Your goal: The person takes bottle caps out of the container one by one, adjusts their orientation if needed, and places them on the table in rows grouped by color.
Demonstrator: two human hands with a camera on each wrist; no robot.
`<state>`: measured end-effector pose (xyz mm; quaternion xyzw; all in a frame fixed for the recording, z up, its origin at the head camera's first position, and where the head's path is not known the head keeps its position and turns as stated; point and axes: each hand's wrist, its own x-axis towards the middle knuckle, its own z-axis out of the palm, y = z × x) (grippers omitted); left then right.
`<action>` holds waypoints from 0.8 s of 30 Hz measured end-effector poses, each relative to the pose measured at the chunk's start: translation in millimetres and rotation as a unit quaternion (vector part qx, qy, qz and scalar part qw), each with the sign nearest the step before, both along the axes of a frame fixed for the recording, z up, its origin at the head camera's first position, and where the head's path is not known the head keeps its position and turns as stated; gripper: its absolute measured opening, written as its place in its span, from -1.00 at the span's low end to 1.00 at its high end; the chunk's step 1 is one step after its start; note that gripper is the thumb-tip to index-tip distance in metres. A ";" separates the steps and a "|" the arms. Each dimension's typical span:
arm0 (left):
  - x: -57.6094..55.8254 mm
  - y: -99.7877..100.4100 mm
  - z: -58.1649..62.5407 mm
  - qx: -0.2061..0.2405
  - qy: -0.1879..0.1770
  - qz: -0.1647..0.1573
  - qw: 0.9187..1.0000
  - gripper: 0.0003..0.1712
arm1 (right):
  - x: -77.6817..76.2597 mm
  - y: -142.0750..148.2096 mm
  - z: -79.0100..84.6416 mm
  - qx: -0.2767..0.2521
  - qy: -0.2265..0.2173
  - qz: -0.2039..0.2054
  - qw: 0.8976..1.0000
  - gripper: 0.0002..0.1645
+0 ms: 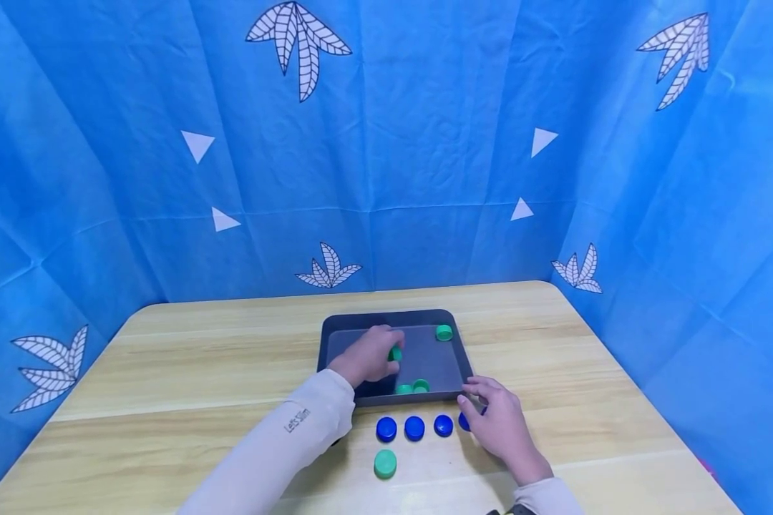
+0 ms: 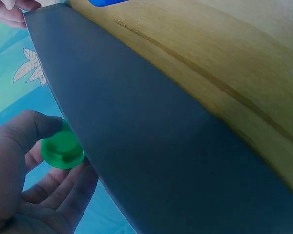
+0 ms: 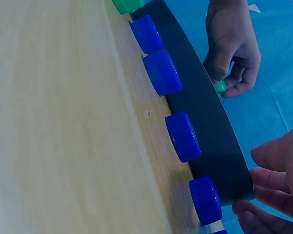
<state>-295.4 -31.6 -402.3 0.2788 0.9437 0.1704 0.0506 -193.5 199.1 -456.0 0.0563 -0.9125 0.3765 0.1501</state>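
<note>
My left hand (image 1: 372, 354) reaches over the dark tray (image 1: 361, 402) and pinches a green bottle cap (image 2: 62, 146) between thumb and fingers. Three more green caps lie inside the tray: one near the far right corner, a green bottle cap (image 1: 444, 332), and two together by the front wall. At the tray's front right corner, my right hand (image 1: 499, 418) holds the rim, thumb on the front side and fingers round the right side. Just below that hand, a blue bottle cap (image 3: 205, 201) is partly covered in the head view.
Several blue caps stand in a row before the tray, among them a blue cap (image 1: 415, 428). Nearer the front lies a green cap (image 1: 385, 463). The wooden table (image 1: 232, 343) is bordered by a blue curtain (image 1: 425, 157) at the back and sides.
</note>
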 end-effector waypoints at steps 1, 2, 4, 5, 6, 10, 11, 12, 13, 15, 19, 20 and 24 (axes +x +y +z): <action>-0.1 -0.4 -0.1 0.002 0.004 -0.003 1.000 -0.75 | -0.1 0.1 -0.2 0.000 0.000 -0.001 1.000 -0.72; -0.1 -1.1 -0.5 0.007 0.007 -0.005 1.000 -0.77 | -0.2 0.1 -0.4 -0.001 -0.001 -0.001 1.000 -0.72; 0.7 -2.7 -0.4 0.016 0.009 -0.007 1.000 -0.79 | -0.4 0.1 -0.8 -0.002 -0.003 -0.002 1.000 -0.72; 1.0 -3.3 -0.3 0.019 0.010 -0.006 1.000 -0.79 | -0.5 0.1 -0.9 -0.003 -0.003 -0.002 1.000 -0.73; 1.5 -4.1 0.1 0.023 0.010 -0.004 1.000 -0.77 | -0.6 0.1 -1.1 -0.005 -0.004 -0.002 1.000 -0.73; 3.8 -6.6 2.5 0.031 0.013 0.004 0.999 -0.75 | -1.0 0.3 -1.8 -0.008 -0.005 -0.003 1.000 -0.73; 4.2 -7.5 2.8 0.030 0.016 0.006 0.999 -0.75 | -1.0 0.3 -2.0 -0.008 -0.005 -0.003 1.000 -0.73; 4.8 -8.4 3.3 0.030 0.018 0.008 0.999 -0.75 | -1.0 0.3 -2.2 -0.008 -0.006 -0.003 1.000 -0.74; 5.3 -9.3 3.8 0.031 0.021 0.009 0.999 -0.75 | -1.0 0.3 -2.2 -0.008 -0.006 -0.003 1.000 -0.74; 6.0 -11.1 4.4 0.034 0.027 0.009 0.999 -0.75 | -0.9 0.6 -2.1 -0.009 -0.008 -0.003 1.000 -0.74; 7.1 -14.1 5.4 0.049 0.028 0.012 0.998 -0.79 | -0.9 0.9 -1.0 -0.014 -0.009 0.000 1.000 -0.75; 7.4 -14.7 5.7 0.052 0.026 0.013 0.998 -0.80 | -1.0 0.9 -0.6 -0.015 -0.009 0.000 1.000 -0.75; 9.4 -16.4 7.1 0.054 0.024 0.014 0.998 -0.81 | -1.3 0.2 0.5 -0.018 -0.010 -0.001 1.000 -0.76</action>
